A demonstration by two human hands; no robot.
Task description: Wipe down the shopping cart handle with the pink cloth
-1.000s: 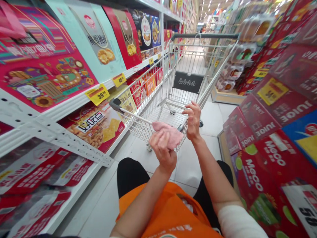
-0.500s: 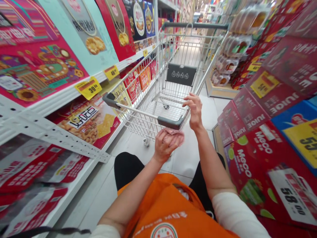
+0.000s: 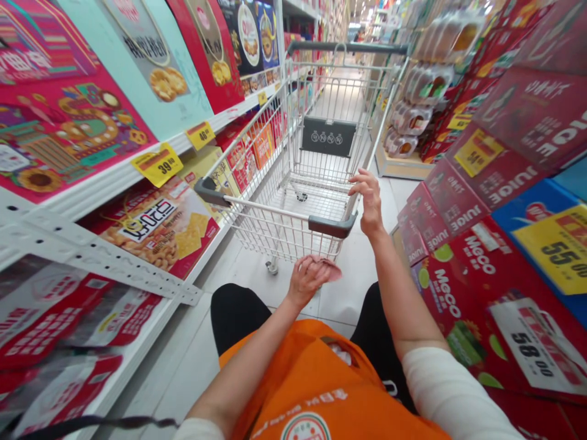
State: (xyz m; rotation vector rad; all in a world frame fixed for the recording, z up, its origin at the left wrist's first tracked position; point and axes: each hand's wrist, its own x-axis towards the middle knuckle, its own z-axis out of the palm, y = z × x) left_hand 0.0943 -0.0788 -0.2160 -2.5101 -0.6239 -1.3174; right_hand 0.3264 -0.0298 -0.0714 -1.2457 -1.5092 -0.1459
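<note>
A metal shopping cart (image 3: pixel 293 241) with dark grey plastic corners stands before me, its basket holding nothing. My left hand (image 3: pixel 305 282) is closed around a folded pink cloth (image 3: pixel 331 271), just below the cart's near end. Beside the near right corner bumper (image 3: pixel 334 226) is my right hand (image 3: pixel 369 201), raised with its fingers loosely bent and apart. It holds nothing; whether its fingertips touch the cart's side rail I cannot tell.
On the left, a white shelf (image 3: pixel 114 143) carries snack boxes and yellow price tags. Stacked red drink cartons (image 3: pixel 481 256) rise close on the right. Beyond the cart, a wooden pallet (image 3: pixel 403 166) bears packed bottles. White floor tiles run along the aisle.
My left hand and the cloth have dropped slightly away from the corner bumper. My right hand has shifted a little right relative to the cart. The view has moved slightly.
</note>
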